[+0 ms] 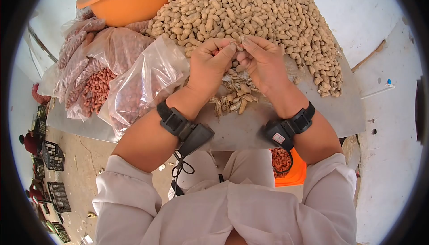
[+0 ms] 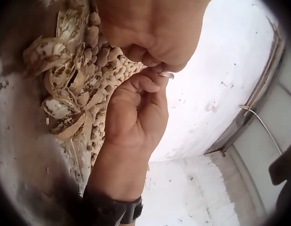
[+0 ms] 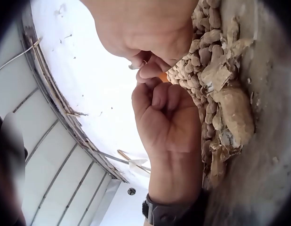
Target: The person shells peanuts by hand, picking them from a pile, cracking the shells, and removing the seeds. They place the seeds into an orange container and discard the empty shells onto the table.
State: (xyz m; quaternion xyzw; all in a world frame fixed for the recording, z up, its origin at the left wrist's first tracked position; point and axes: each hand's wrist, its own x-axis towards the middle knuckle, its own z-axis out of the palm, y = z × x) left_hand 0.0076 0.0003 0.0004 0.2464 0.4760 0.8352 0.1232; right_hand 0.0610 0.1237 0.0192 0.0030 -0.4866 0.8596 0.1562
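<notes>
In the head view, my left hand (image 1: 209,66) and right hand (image 1: 268,66) meet fingertip to fingertip at the near edge of the heap of unshelled peanuts (image 1: 232,8). Thumbs and forefingers of both pinch a small peanut (image 1: 238,44), mostly covered by the fingers. A pale bit of its shell (image 2: 168,75) sticks out between the fingertips in the left wrist view. Other fingers of both hands are curled in; whether kernels lie under them I cannot tell. Broken empty shells (image 1: 237,97) lie on the metal table (image 1: 232,131) just below the hands.
Clear bags of red kernels (image 1: 100,86) lie at the left, beside an orange basin (image 1: 129,1). An orange container (image 1: 292,178) with reddish contents stands below the table's front edge. Black crates (image 1: 53,155) and people are on the floor far left.
</notes>
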